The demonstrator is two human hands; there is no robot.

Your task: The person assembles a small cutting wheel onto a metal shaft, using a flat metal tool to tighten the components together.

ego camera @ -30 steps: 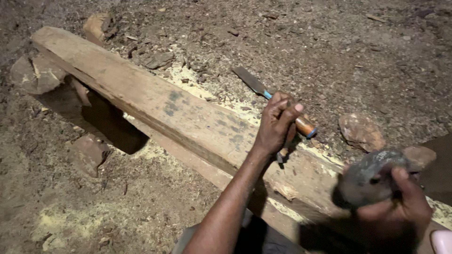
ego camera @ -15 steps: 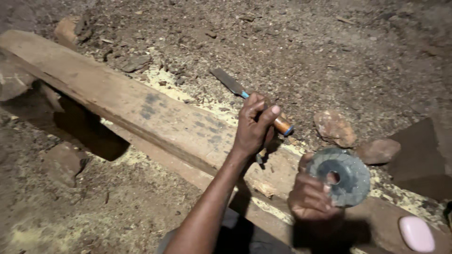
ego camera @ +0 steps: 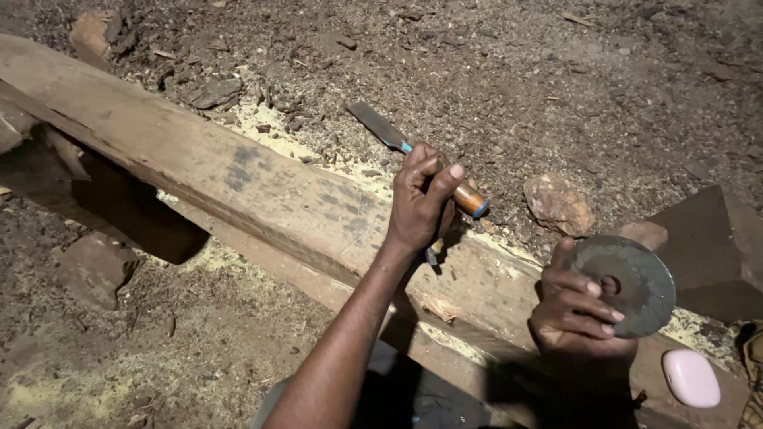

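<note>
Your left hand is wrapped around a chisel, the grip clamped on its wooden handle with the thumb laid along the top. The flat metal blade runs up and away from that grip, over the sawdust beyond the far edge of the wooden beam. The handle's butt end, with its blue ring, sticks out on the side of the grip nearest your other hand. Held this way, the tool lies low and nearly flat, just past the beam's top face rather than standing on it.

Your right hand holds a round grey grinding disc by its edge, fingers curled across its face near the centre hole, thumb behind. That grip is closed on the disc, which is tilted so its flat face looks up at you; the grip looks suited to showing or presenting the face, not to laying it down.

Just beyond the disc lies a reddish stone on the dirt, and below it, toward you, a small pink oval object rests on the beam. The beam runs diagonally under both hands, with pale sawdust along both its edges
</note>
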